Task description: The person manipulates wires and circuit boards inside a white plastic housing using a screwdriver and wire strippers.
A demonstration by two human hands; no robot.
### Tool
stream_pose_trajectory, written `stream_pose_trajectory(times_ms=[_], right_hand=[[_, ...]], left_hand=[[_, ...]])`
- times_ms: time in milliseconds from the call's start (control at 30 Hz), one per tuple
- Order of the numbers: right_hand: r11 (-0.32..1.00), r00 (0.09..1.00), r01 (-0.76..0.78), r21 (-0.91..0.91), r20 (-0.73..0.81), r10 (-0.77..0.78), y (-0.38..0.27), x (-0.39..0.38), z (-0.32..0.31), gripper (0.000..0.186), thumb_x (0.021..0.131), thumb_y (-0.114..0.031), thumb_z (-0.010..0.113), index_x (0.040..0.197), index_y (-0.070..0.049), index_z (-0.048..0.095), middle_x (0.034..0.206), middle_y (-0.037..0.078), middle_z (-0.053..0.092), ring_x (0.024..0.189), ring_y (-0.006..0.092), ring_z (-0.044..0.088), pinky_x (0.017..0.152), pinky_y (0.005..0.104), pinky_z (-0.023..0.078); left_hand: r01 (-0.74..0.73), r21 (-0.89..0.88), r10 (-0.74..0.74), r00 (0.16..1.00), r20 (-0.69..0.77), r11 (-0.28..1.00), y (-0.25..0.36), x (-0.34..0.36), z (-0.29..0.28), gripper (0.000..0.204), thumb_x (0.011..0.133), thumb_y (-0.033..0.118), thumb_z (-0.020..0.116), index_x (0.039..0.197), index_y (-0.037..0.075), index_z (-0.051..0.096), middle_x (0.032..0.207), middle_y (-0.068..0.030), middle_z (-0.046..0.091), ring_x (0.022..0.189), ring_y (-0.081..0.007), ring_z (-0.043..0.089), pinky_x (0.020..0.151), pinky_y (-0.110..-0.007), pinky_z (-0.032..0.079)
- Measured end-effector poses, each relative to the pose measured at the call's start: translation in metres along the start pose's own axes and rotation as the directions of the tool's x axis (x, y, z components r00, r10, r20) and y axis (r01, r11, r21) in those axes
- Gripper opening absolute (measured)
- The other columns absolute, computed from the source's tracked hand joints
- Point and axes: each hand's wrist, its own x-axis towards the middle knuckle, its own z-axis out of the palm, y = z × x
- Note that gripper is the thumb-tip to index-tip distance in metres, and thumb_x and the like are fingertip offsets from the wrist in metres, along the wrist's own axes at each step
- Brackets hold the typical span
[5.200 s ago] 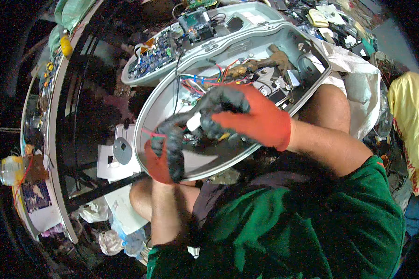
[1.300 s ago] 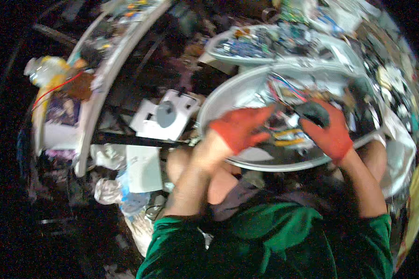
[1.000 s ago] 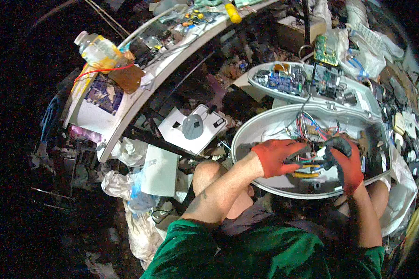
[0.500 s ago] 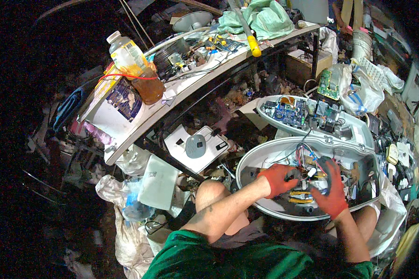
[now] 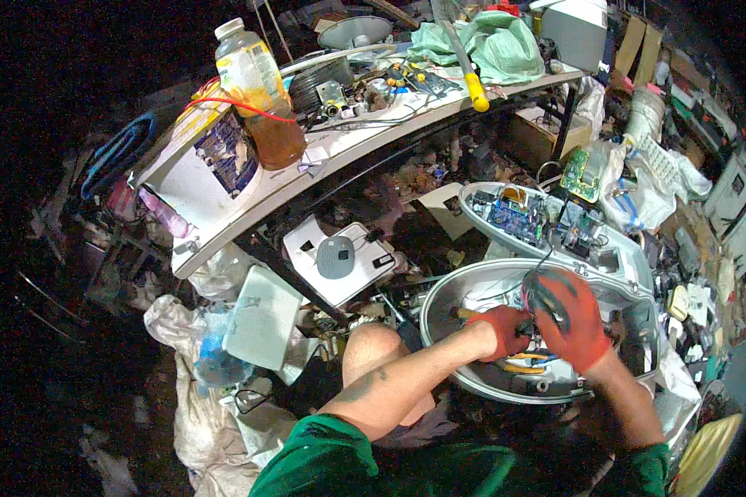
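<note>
An oval grey housing (image 5: 435, 331) lies open at my knees, with wires, small parts and orange-yellow pieces (image 5: 522, 369) inside. My left hand (image 5: 506, 330), in a red and black glove, is closed inside it among the wires; what it grips is hidden. My right hand (image 5: 570, 323), gloved alike, curls over the wire bundle just right of my left, its fingertips pinched on something I cannot make out. Behind, the housing's lid (image 5: 622, 257) carries a blue circuit board (image 5: 514, 217).
A cluttered white bench (image 5: 365, 141) crosses the back left, bearing a bottle (image 5: 244, 70) and a yellow-handled tool (image 5: 477, 91). Below are a white panel with a grey disc (image 5: 335, 257), a pale box (image 5: 265, 319) and bags (image 5: 203, 422). A green board (image 5: 582, 174) and piled scrap surround the right side.
My right hand has risen and closed in over the wires beside my left. The view has swung up, bringing more of the bench into sight.
</note>
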Motion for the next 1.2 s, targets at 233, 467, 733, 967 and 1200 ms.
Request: stream_pose_trajectory(times_ms=[233,467,733,967,1200], right_hand=[[0.948,0.945,0.311,-0.072,-0.088,-0.316,-0.054,0.271,0.039,0.036,0.088,-0.024,0.060,0.122,-0.012,0.060,0.119,0.019,0.060,0.105,0.0382,0.060,0.090,0.0445,0.050],[0.878,0.927,0.198,-0.435,0.374,-0.023,-0.078,0.403,0.104,0.051,0.082,-0.032,0.059,0.127,-0.008,0.058,0.133,0.020,0.055,0.120,0.0348,0.056,0.101,0.0439,0.046],[0.899,0.925,0.081,-0.431,0.368,0.093,-0.066,0.418,0.129,0.047,0.079,-0.030,0.062,0.117,-0.002,0.063,0.119,0.025,0.062,0.110,0.0390,0.061,0.095,0.0436,0.048],[0.936,0.975,0.189,0.298,0.056,-0.215,-0.039,0.376,0.108,0.044,0.085,-0.030,0.066,0.120,-0.004,0.060,0.110,0.016,0.067,0.100,0.0265,0.064,0.090,0.0365,0.050],[0.443,0.973,-0.003,0.896,0.105,-0.206,-0.105,0.267,0.078,0.033,0.088,-0.012,0.064,0.120,-0.005,0.059,0.112,0.003,0.065,0.101,0.0112,0.059,0.090,0.0292,0.048]], left_hand=[[-0.194,0.088,0.194,0.981,0.014,0.977,-0.001,0.023,0.015,0.038,0.085,0.035,0.058,0.106,0.005,0.063,0.110,-0.0212,0.064,0.103,-0.0389,0.062,0.091,-0.047,0.050],[-0.181,0.032,0.182,0.983,-0.028,0.983,-0.004,0.009,0.000,0.044,0.084,0.036,0.055,0.116,0.006,0.060,0.117,-0.0214,0.062,0.110,-0.0386,0.059,0.095,-0.047,0.048],[-0.136,0.011,0.136,0.990,-0.046,0.991,-0.031,-0.016,-0.019,0.049,0.086,0.037,0.052,0.126,0.010,0.057,0.122,-0.0210,0.060,0.112,-0.0375,0.058,0.098,-0.047,0.046],[-0.096,0.030,0.094,0.992,0.083,0.995,-0.026,-0.014,-0.032,0.047,0.088,0.039,0.054,0.126,0.012,0.058,0.120,-0.0214,0.061,0.109,-0.0386,0.059,0.096,-0.047,0.047],[-0.075,0.078,0.071,0.996,0.051,0.994,-0.027,-0.023,-0.037,0.044,0.090,0.037,0.056,0.124,0.010,0.057,0.117,-0.0205,0.062,0.109,-0.0392,0.059,0.094,-0.047,0.047]])
